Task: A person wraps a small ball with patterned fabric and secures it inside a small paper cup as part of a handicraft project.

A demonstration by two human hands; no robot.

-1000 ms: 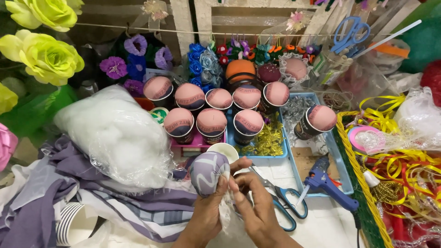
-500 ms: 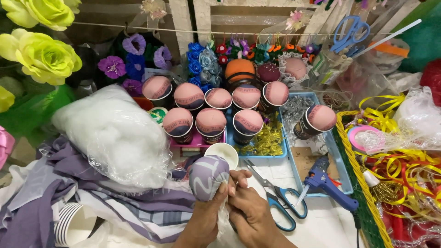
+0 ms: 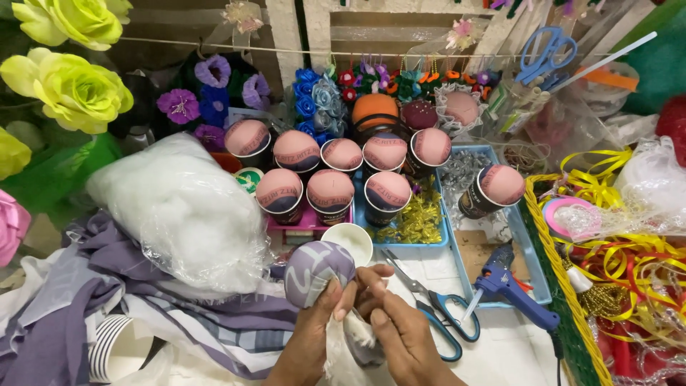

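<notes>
Gathering cloth under the stuffed ball (image 3: 318,266) — we are pinching with both left hand (image 3: 314,336) and right hand (image 3: 400,336); its tail is not yet tied.

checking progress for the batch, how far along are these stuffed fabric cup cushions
Done: about nine pink-topped cups stand finished in the trays. In hand: both hands gather a purple fabric ball at its neck. Left: an empty white cup, stacked striped cups, stuffing bag and loose purple fabric.
</notes>
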